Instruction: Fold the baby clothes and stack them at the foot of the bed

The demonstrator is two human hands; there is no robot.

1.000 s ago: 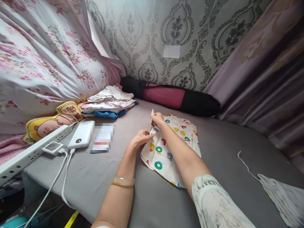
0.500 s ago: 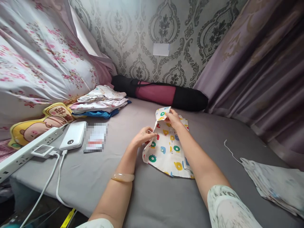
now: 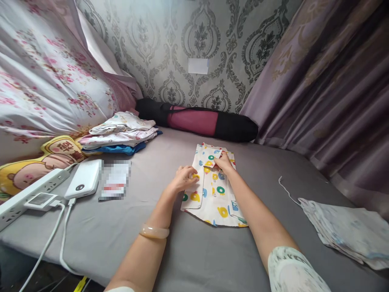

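Patterned garment (image 3: pixel 212 194) flat on grey sheet (image 3: pixel 146 211), nearer the person than the long bag (image 3: pixel 194 121). Right hand (image 3: pixel 224 163) pinches its folded flap at the far end. Left hand (image 3: pixel 185 178): fingers curled, loosely spread, over garment's left strip; contact unclear.

Soft daylight; edges stretched.

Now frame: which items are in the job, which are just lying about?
In the job:
- printed cloth
- left hand, at its side
- right hand, holding its flap

Apparently lying about:
- clothes stack (link unclear)
- pale cloth (same)
- power bank
- power strip
- cushion
- bag
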